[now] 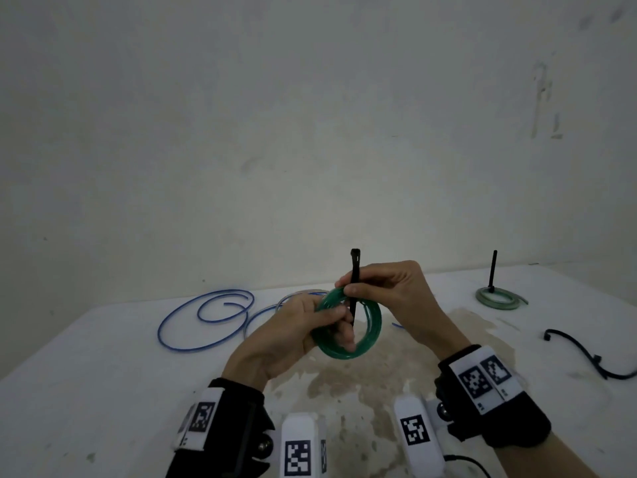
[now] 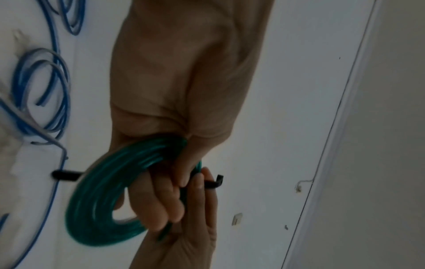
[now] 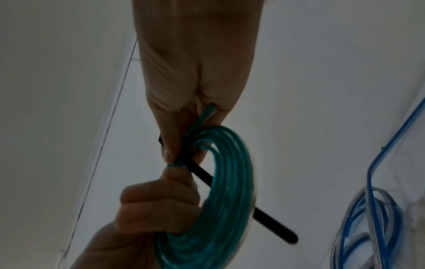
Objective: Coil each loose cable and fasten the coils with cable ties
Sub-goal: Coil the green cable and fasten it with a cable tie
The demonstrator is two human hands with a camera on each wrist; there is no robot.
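Your left hand (image 1: 296,332) grips the green coil (image 1: 370,326) above the white table (image 1: 103,357), fingers curled through its opening and round the bundled turns; the fingertips (image 2: 168,209) show best in the left wrist view, though the palm hides the part of the coil they clamp. Your right hand (image 1: 389,294) pinches a black cable tie (image 1: 355,267) between thumb and forefinger right at the top of the coil. The tie stands nearly upright, its head end poking above your fingers, its lower length crossing the coil's opening. In the head view your left fingers cover its lower end, so you cannot tell there whether it passes round the turns; the right wrist view shows the strap (image 3: 273,223) running on behind the coil to a free rounded tip. Both wrist views are dim and blurred, and the coil's edge smears.

Behind your left hand, a loose blue cable (image 1: 206,322) sprawls in open loops on the table; your hands hide its right part. Far right, a finished pale green coil (image 1: 499,300) lies flat with a tie tail (image 1: 493,270) standing up from it. Nearer you on the right lie spare black ties (image 1: 586,353), their far end cut off by the frame edge. A brownish stain (image 1: 379,374) marks the table beneath your hands.
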